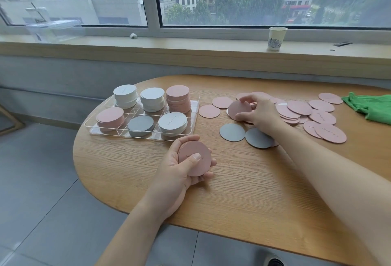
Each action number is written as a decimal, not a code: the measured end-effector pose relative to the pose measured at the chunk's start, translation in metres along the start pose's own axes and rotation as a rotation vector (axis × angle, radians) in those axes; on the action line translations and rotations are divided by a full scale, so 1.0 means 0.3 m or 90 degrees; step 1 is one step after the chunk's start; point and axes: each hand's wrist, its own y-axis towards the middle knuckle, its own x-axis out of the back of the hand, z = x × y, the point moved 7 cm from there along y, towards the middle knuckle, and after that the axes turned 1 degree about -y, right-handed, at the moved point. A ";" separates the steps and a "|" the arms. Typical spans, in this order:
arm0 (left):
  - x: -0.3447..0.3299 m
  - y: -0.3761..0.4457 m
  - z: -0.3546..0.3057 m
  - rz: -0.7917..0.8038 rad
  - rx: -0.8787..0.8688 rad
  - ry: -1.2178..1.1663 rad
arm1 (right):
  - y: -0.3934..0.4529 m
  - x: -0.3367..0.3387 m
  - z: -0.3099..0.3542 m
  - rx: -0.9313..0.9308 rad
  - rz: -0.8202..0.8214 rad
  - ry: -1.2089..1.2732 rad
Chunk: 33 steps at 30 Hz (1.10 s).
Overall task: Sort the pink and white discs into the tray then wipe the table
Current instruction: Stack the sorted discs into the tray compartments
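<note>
We are working at the wooden worktop (243, 181), where the clear tray (195, 105) is sitting at the left with pink and white discs stacked in its compartments and loose pink discs (321, 115) are lying scattered at the right near a green cloth (370, 107). Our left hand (179, 172) is holding a small stack of pink discs (195, 158) just in front of the tray, fingers curled round it and thumb pressing on top. Our right hand (260, 111) is pinching one pink disc (239, 109), tilted up off the pile.

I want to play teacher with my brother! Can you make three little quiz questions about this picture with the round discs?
1. True or false: the green cloth lies in the tray.
2. How many tray compartments hold pink stacks? A one, B two, C four.
3. What does the left hand hold?

Key: 1 false, it lies on the table. 2 B. 3 a small stack of pink discs; the right hand lifts one more pink disc.
</note>
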 end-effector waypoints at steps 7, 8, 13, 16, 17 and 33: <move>0.007 0.001 -0.004 -0.024 -0.001 -0.039 | -0.135 0.047 0.100 0.069 -0.034 0.267; 0.010 0.002 -0.006 -0.031 -0.005 -0.050 | -0.167 0.042 0.124 0.071 -0.015 0.307; 0.015 -0.003 -0.025 -0.073 -0.035 -0.066 | -0.333 -0.033 0.236 0.054 0.148 0.412; 0.011 -0.008 -0.025 -0.080 -0.038 -0.054 | -0.386 -0.087 0.277 0.054 0.213 0.403; 0.010 -0.008 -0.024 -0.077 -0.040 -0.048 | -0.395 -0.103 0.284 0.056 0.221 0.389; 0.011 0.002 -0.004 -0.028 -0.021 -0.042 | -0.104 -0.120 0.211 0.121 0.019 0.012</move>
